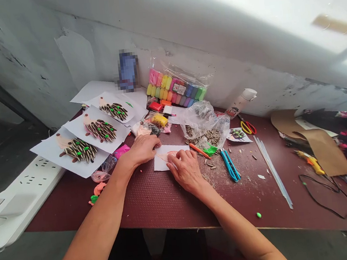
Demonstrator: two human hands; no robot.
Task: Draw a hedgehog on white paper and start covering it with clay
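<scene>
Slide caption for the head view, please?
Left hand and right hand at a small white card, between seed-covered hedgehog pictures and a pile of seeds.

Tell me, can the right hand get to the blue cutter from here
Probably yes: only low, loose seeds lie on the table between the right hand and the blue cutter.

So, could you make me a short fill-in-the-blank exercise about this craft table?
1. The hand nearer the slim orange stick, touching a small white paper card, is the ____ one.
2. On the left, ____ white paper sheets bear seed-covered hedgehogs.
3. The metal scissors have one red handle and one ____ handle.
Missing words: right; three; yellow.
</scene>
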